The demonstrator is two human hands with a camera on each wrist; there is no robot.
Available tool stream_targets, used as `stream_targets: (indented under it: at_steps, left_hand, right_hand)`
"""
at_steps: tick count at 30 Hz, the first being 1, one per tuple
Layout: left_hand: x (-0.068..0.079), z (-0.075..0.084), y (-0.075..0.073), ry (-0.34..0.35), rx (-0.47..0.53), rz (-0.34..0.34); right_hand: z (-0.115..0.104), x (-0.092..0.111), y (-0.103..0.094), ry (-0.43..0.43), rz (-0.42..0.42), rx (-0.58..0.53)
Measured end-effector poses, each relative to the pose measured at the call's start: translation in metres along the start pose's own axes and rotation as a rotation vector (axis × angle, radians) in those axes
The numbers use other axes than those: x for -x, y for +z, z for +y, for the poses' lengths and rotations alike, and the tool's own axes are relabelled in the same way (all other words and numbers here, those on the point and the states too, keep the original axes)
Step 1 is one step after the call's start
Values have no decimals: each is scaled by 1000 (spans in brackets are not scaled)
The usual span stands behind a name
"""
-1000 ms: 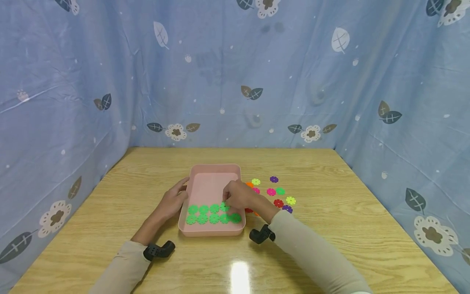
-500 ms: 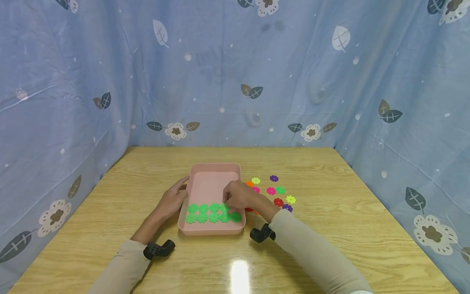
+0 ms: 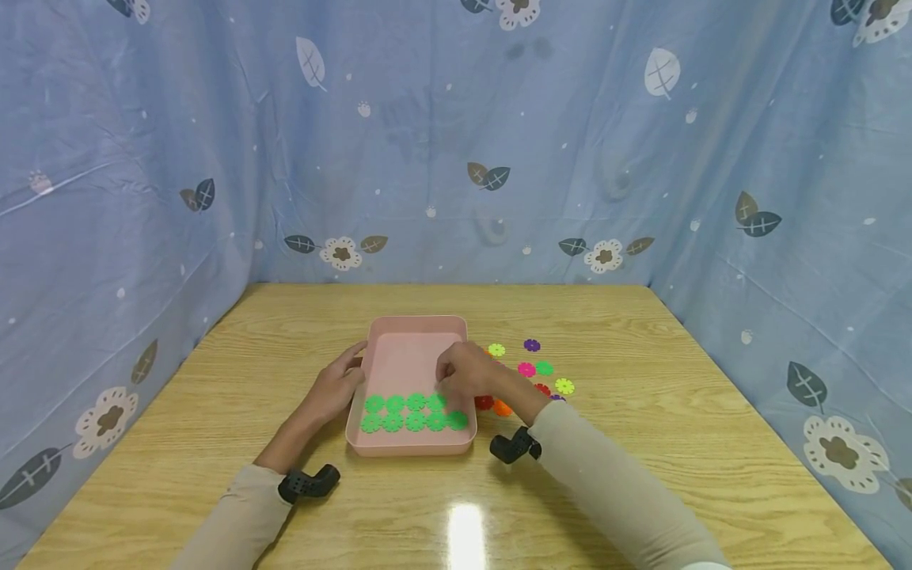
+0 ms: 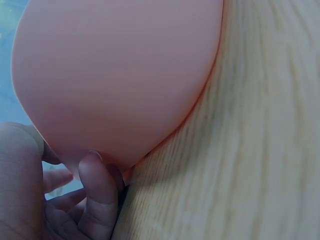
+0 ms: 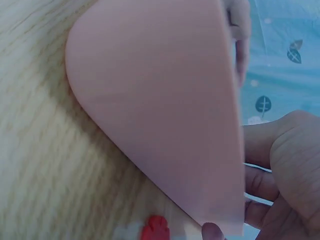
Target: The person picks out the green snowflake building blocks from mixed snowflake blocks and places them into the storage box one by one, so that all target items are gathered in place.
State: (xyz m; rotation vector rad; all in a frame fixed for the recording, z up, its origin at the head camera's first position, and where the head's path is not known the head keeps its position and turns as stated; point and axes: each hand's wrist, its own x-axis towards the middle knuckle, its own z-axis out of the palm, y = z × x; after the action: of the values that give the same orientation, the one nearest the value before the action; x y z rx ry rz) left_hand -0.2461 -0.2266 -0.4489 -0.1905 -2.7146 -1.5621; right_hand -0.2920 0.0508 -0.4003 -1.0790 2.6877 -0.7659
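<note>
A pink rectangular tray [image 3: 420,449] lies on the table, with two rows of green flower-shaped discs [image 3: 416,422] along its near end. My left hand [image 3: 340,386] holds the tray's left wall; in the left wrist view its fingers [image 4: 97,197] bend against the outside of that wall. My right hand [image 3: 466,374] is bent over the tray's right wall, with its fingertips pointing down just above the upper green row. Whether anything is between those fingertips is hidden. The right wrist view mostly shows the tray's outer wall [image 5: 155,90], with that hand at its rim.
Right of the tray lie loose flower discs, among them a purple disc [image 3: 531,345], a pink disc [image 3: 526,370], a yellow disc [image 3: 564,386] and an orange disc [image 3: 502,408]. My right forearm covers some. A blue patterned curtain [image 3: 427,142] encloses the table [image 3: 606,340].
My right hand stayed low at the upper green row, then rose slightly up and to the right. Red and orange discs beneath its wrist now show more. My left hand and the tray look still.
</note>
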Motion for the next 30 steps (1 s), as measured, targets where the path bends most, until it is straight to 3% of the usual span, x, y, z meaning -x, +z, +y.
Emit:
stream_targets:
  at_steps: [11,18,30]
  left_hand:
    - [-2,-5,0,27,18,-17]
    - [-1,-6,-1,26,21,-21]
    - [0,-4,-1,24,23,-25]
  right_hand:
    - [16,13,-24,17,79,-101]
    - [27,18,-37,-2,123,-97]
    - [44,32,-55,42,155,-85]
